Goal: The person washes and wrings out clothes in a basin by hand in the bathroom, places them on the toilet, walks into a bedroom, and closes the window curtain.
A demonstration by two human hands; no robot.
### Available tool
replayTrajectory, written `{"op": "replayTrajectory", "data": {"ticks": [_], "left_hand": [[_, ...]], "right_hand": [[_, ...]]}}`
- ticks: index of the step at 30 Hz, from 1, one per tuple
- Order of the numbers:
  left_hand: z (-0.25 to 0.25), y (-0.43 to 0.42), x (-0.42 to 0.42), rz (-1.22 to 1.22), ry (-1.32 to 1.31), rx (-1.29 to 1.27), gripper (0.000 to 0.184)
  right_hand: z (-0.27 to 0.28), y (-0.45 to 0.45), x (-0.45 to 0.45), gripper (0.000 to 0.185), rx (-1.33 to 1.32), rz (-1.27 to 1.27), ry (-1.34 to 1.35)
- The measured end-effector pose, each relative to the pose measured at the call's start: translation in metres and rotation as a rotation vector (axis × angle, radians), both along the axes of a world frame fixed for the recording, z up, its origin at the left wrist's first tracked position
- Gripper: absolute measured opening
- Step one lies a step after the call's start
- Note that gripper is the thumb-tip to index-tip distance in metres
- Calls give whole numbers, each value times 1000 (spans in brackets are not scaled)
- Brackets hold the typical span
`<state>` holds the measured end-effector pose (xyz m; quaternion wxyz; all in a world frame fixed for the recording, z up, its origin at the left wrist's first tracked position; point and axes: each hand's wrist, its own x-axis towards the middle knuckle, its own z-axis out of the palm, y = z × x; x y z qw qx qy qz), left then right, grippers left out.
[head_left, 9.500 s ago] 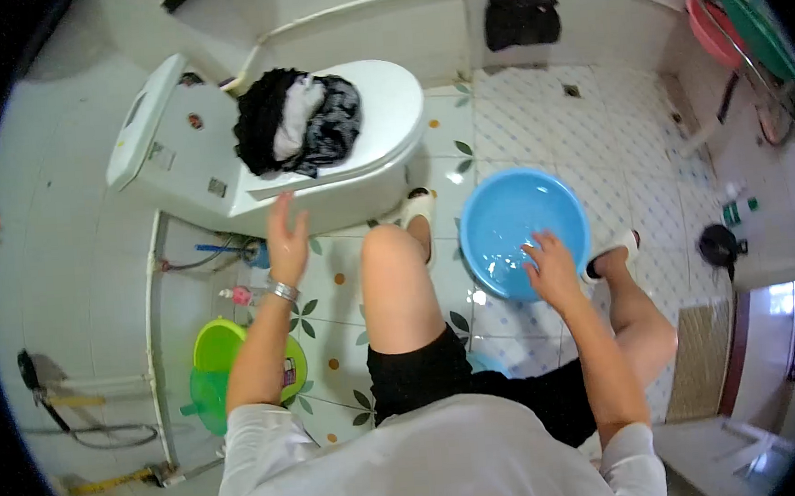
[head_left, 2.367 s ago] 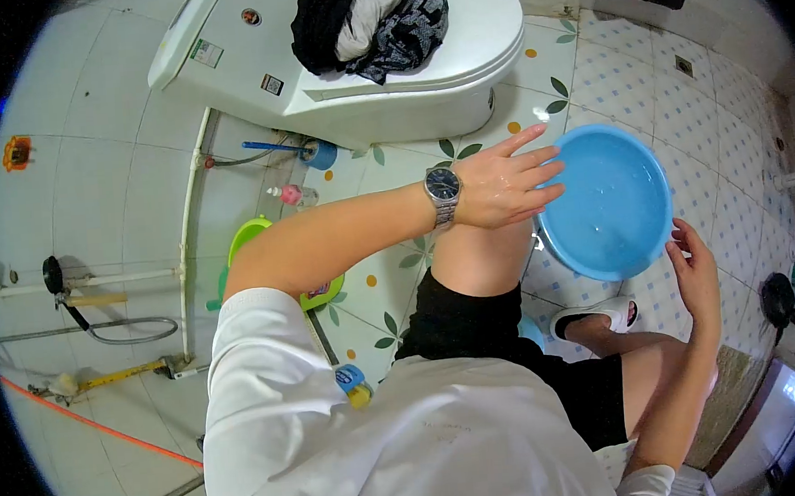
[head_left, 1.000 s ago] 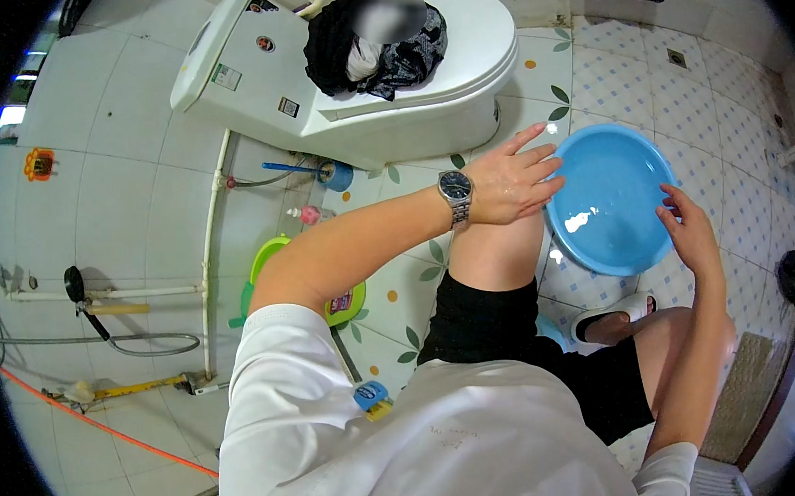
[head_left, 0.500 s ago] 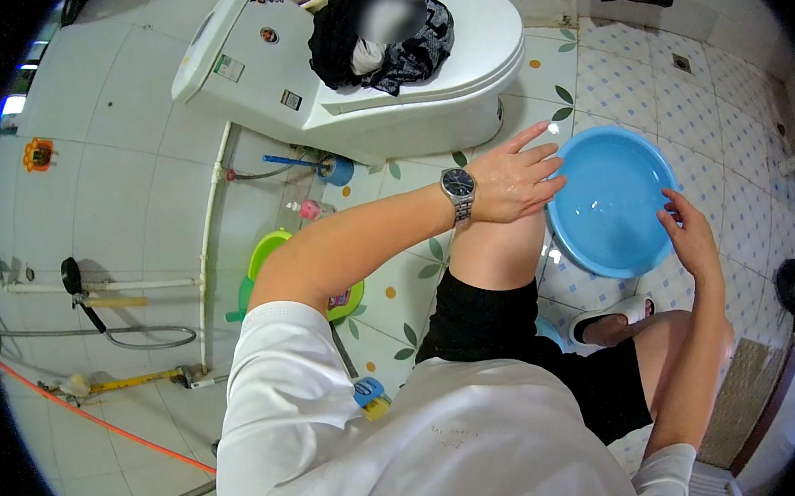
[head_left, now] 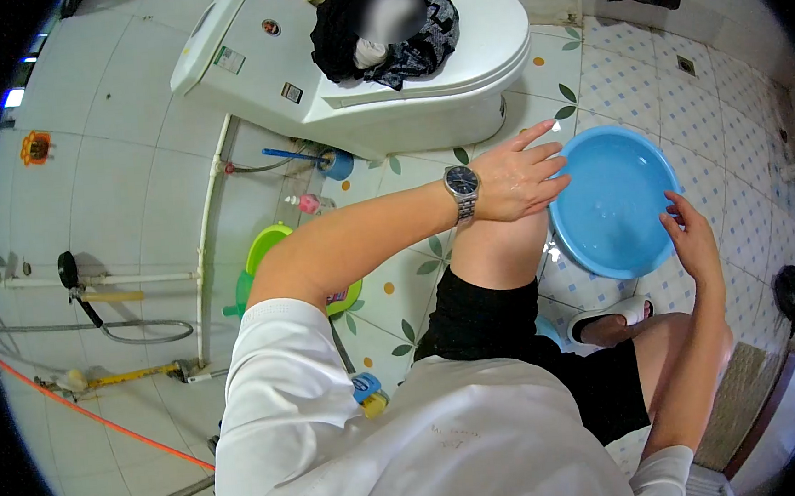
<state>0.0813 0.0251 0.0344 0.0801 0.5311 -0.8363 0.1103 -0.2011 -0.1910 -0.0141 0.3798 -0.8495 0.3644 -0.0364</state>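
Note:
A round light-blue basin (head_left: 615,173) stands on the tiled floor in front of me, with small bright glints inside it; I cannot tell how much water it holds. My left hand (head_left: 520,179), a metal watch (head_left: 462,188) on its wrist, hovers over or rests on my bent knee. Its fingers are spread towards the basin's left rim, and the skin looks wet. Beside the right rim is my right hand (head_left: 692,238), its fingers loosely bent and apart, with nothing in them. Whether either hand touches the rim is unclear.
A white toilet (head_left: 489,34) has dark bundled clothes (head_left: 439,47) on its lid, partly blurred. A blue toilet brush (head_left: 336,165) and green basin (head_left: 268,243) are on the left. Wall pipes (head_left: 169,278) and an orange hose (head_left: 105,418) run along the left side.
The view has shifted very slightly. Both hands and the basin keep the same places relative to each other.

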Motion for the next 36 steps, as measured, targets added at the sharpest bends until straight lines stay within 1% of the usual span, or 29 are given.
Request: {"op": "replayTrajectory", "data": {"ticks": [36], "left_hand": [[-3,0,0,20,-13,31,39]], "right_hand": [[1,2,-1,42,-4,-2,17]]}}
